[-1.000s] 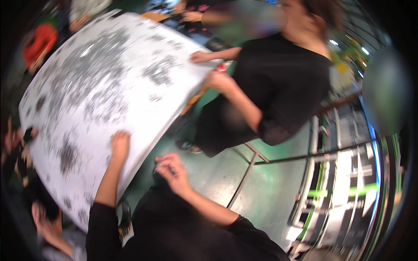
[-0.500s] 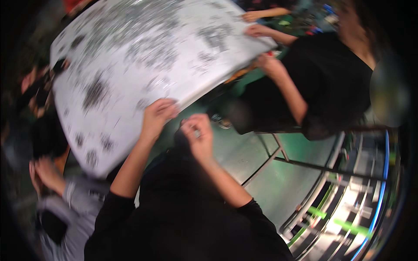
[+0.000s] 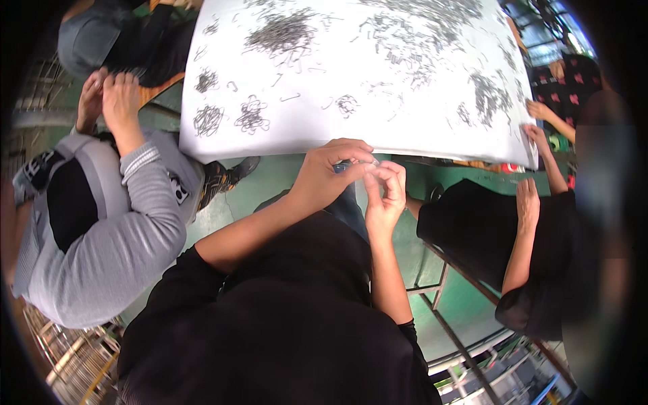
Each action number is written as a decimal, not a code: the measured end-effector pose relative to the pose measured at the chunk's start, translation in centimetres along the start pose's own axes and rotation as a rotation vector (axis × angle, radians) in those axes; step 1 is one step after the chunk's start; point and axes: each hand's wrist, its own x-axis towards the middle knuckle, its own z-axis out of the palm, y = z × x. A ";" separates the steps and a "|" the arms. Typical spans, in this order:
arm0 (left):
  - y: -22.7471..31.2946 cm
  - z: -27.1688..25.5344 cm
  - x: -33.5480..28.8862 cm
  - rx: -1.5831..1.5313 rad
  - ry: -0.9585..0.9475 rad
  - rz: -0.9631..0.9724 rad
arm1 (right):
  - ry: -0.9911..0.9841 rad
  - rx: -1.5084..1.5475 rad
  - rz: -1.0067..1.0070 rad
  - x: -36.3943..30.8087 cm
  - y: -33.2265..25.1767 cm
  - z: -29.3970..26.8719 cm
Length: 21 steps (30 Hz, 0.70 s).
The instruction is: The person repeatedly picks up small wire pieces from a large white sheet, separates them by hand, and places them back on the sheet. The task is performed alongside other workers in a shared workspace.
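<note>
My left hand [image 3: 327,174] and my right hand [image 3: 385,200] meet fingertip to fingertip just off the near edge of a white-covered table [image 3: 304,135]. Both are closed in a pinch. A tiny pale or shiny bit shows between the fingertips, too small to name. On the white cover lie many small, dark, bent wire pieces, some hook-shaped. Small tangled piles of them lie near my edge, one pile [image 3: 252,116] left of my hands and another [image 3: 347,105] just beyond them. A big heap [image 3: 282,34] lies farther back.
On my left sits a person in a grey sweatshirt [image 3: 128,236], hands together beside the table corner. A person in black [image 3: 472,233] sits close on my right. Others are at the far left and far right sides. Metal frame bars [image 3: 442,324] stand low at the right.
My view has turned, so the table now lies straight ahead. My hands, apart before, have come together at the fingertips.
</note>
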 end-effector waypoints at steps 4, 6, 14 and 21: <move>-0.9 -0.7 -1.3 0.177 0.133 0.098 | -0.247 0.114 0.081 1.4 1.1 -0.6; -1.2 -1.1 -2.0 0.211 0.165 0.104 | -0.309 -0.071 0.167 4.2 2.2 -0.5; -1.8 -1.6 -3.4 0.313 0.302 0.060 | -0.807 -0.678 -0.318 14.4 6.8 14.2; -2.1 -1.7 -3.7 0.336 0.301 0.063 | -1.038 -1.045 -0.378 13.7 6.8 17.8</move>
